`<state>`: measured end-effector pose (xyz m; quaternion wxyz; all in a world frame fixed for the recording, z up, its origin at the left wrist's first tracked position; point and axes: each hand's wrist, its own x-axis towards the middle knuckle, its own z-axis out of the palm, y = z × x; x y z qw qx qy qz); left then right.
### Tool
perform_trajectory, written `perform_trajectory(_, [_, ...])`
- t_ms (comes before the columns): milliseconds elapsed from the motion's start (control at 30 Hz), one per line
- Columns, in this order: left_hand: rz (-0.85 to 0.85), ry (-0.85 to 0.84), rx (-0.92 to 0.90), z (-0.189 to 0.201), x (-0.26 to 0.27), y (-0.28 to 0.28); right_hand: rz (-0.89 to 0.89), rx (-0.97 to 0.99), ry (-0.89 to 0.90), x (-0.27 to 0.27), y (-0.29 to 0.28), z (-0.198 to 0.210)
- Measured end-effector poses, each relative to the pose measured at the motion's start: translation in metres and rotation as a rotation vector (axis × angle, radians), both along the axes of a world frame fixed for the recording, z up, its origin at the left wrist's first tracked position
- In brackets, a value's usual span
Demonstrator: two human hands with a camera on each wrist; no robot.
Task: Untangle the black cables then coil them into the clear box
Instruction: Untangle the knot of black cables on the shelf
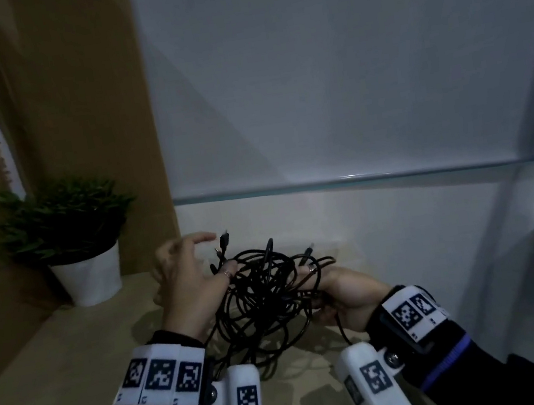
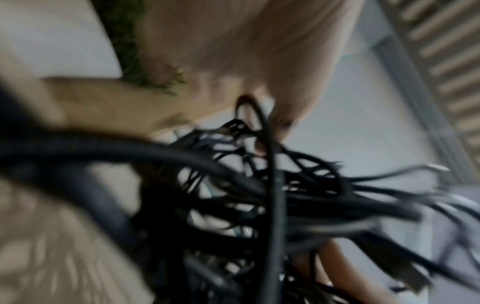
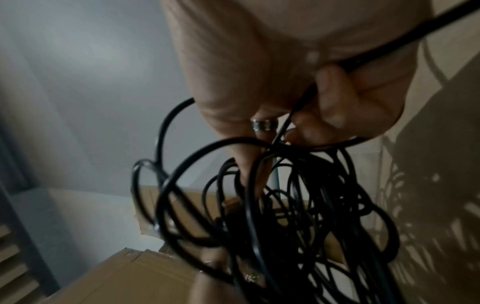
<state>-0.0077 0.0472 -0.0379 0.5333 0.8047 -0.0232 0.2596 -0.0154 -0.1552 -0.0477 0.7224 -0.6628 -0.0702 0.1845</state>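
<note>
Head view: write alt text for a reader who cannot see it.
Two hands hold a tangled bundle of black cables just above a light wooden tabletop: the left hand pinches strands at its left side, the right hand grips its right side. A potted plant stands to the left.

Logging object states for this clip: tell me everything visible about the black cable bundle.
The black cables form one tangled knot of thin, round, rubbery-looking loops, lifted between both hands, lower loops reaching the light wooden tabletop. Several plug ends stick up at the far side. The right hand grips strands in curled fingers; the left hand pinches a strand at the left edge, other fingers spread. Nothing is coiled yet.
</note>
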Motion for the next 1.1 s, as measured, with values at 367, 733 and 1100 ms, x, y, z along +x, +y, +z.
perform_trajectory(367, [-0.607, -0.099, 0.096, 0.011, -0.028, -0.025, -0.091, -0.198, -0.086, -0.008, 0.003, -0.005])
perform_trajectory(733, [-0.193, -0.179, -0.412, 0.012, -0.007, -0.001, 0.149, -0.371, -0.345, -0.014, -0.014, 0.006])
perform_trajectory(1100, [-0.209, -0.057, -0.664, 0.016, -0.009, -0.001, 0.193, -0.099, -0.260, -0.010, -0.019, 0.007])
